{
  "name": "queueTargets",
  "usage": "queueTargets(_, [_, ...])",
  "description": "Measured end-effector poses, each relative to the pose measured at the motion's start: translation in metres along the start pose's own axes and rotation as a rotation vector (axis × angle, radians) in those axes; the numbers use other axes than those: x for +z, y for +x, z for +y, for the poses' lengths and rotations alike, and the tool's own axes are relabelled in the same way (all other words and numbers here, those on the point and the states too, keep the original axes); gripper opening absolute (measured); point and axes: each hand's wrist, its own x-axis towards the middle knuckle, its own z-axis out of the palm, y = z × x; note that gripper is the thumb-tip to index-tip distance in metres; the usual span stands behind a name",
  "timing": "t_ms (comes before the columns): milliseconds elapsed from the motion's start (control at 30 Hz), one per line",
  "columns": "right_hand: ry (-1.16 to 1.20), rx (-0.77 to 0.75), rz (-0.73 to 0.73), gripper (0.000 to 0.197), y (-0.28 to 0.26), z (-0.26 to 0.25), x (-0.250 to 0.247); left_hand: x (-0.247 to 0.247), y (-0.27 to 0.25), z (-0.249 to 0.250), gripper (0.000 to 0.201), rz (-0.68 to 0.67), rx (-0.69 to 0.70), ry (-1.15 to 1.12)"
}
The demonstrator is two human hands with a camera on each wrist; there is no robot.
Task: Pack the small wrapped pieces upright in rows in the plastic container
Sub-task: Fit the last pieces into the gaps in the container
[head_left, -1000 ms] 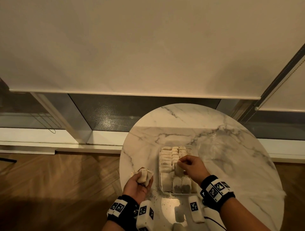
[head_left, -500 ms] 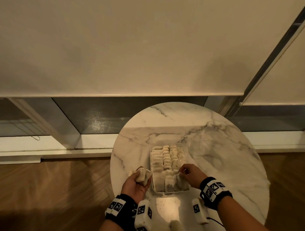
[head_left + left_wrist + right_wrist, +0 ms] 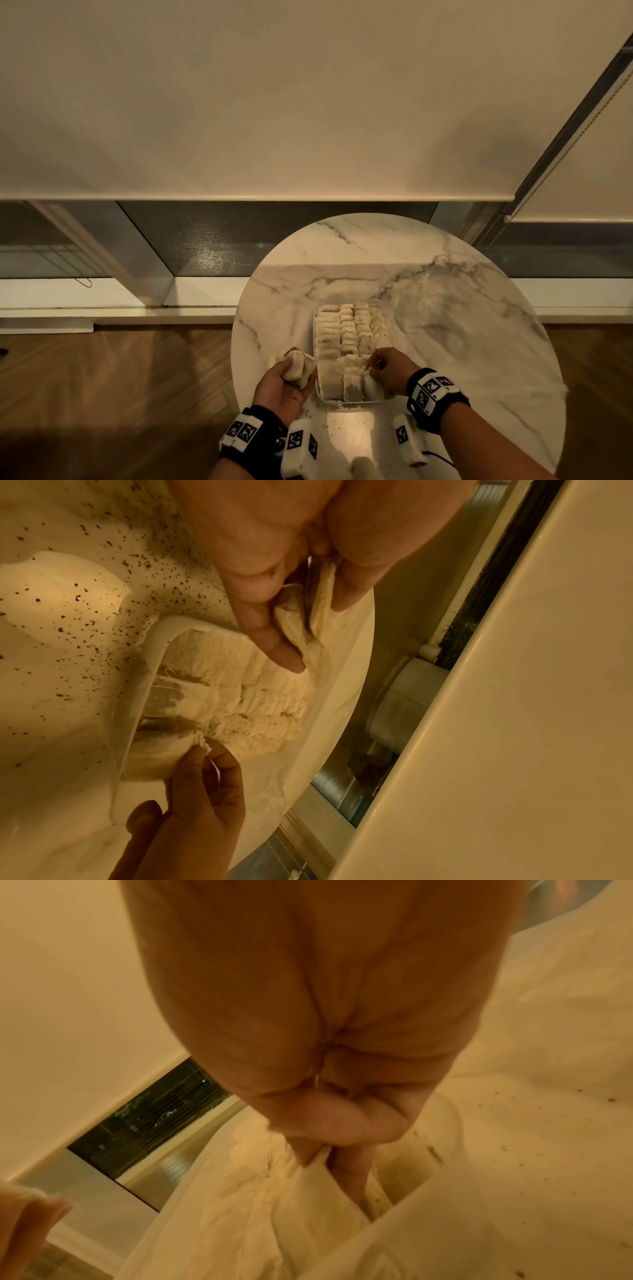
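1. The plastic container (image 3: 386, 310) sits on the round marble table (image 3: 479, 342), straight in front of me, with its long axis running away from me toward the window.
2. The wrapped pieces (image 3: 347, 329) stand upright inside it in rows that follow that same long axis, their crinkled top edges facing up, packed touching one another.
3. They are pale cream paper sachets; from my left wrist view the ones by the near wall show a darker filling through the paper and through the clear wall (image 3: 137, 710).
4. My right hand (image 3: 390, 370) is at the near right corner of the container, thumb and forefinger pinching the gathered top of one piece (image 3: 164, 756) that stands against the near wall, about upright.
5. In my right wrist view my fingertips (image 3: 346, 1172) reach down among the paper tops, just beside the container's wall.
6. My left hand (image 3: 284, 380) hovers just left of the container, over the table edge, fingers curled round a small bundle of spare pieces (image 3: 297, 365).
7. That bundle points up and away from my palm, its flat sides pressed together between thumb and fingers (image 3: 260, 615).
8. Dark crumbs (image 3: 103, 588) lie scattered on the marble near the container's near end.
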Motion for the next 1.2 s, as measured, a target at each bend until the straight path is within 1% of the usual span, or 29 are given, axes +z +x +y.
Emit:
queueTargets(133, [-0.074, -0.026, 0.063, 0.009, 0.004, -0.001, 0.001, -0.001, 0.0, -0.002, 0.017, 0.007, 0.014, 0.006])
queueTargets(200, [-0.079, -0.032, 0.067, 0.009, 0.005, 0.0, 0.0, -0.002, 0.002, -0.003, 0.017, 0.007, 0.011, 0.021])
queueTargets(333, [-0.125, -0.048, 0.067, 0.019, 0.007, 0.003, 0.001, -0.004, 0.007, -0.007, 0.017, 0.021, 0.02, 0.041])
queueTargets(467, [-0.185, -0.14, 0.048, 0.029, 0.004, 0.004, 0.003, 0.003, 0.007, -0.014, 0.018, 0.016, 0.025, 0.073])
queueTargets(500, [-0.199, -0.165, 0.061, 0.031, 0.002, 0.004, 0.002, 0.005, 0.006, -0.017, 0.018, 0.011, 0.028, 0.079])
queueTargets(567, [-0.221, -0.214, 0.142, 0.034, -0.002, 0.004, -0.002, 0.01, 0.004, -0.022, 0.018, -0.001, 0.031, 0.088])
queueTargets(633, [-0.138, -0.261, 0.224, 0.032, -0.008, 0.0, -0.01, 0.015, 0.001, -0.027, 0.018, -0.016, 0.029, 0.093])
queueTargets(700, [0.023, -0.333, 0.249, 0.025, -0.017, -0.007, -0.019, 0.022, -0.002, -0.033, 0.02, -0.039, 0.019, 0.093])
queueTargets(767, [0.218, -0.399, 0.181, 0.019, -0.028, -0.018, -0.026, 0.032, -0.006, -0.038, 0.023, -0.072, 0.017, 0.094])
queueTargets(833, [0.429, -0.405, 0.065, 0.007, -0.04, -0.028, -0.031, 0.042, -0.009, -0.042, 0.025, -0.109, 0.025, 0.114])
queueTargets(867, [0.511, -0.387, 0.013, 0.006, -0.046, -0.033, -0.033, 0.047, -0.011, -0.044, 0.026, -0.132, 0.032, 0.128])
queueTargets(900, [0.563, -0.37, -0.02, 0.016, -0.051, -0.035, -0.034, 0.051, -0.012, -0.045, 0.027, -0.155, 0.04, 0.147])
queueTargets(967, [0.61, -0.35, -0.039, 0.028, -0.055, -0.039, -0.037, 0.058, -0.014, -0.048, 0.027, -0.188, 0.056, 0.173])
queueTargets(1033, [0.628, -0.368, -0.008, 0.031, -0.056, -0.039, -0.04, 0.065, -0.016, -0.051, 0.027, -0.203, 0.069, 0.16])
queueTargets(1133, [0.671, -0.38, 0.017, 0.024, -0.056, -0.038, -0.046, 0.071, -0.021, -0.056, 0.025, -0.226, 0.081, 0.144])
queueTargets(1200, [0.744, -0.369, 0.009, 0.018, -0.057, -0.037, -0.05, 0.073, -0.024, -0.058, 0.023, -0.225, 0.072, 0.167])
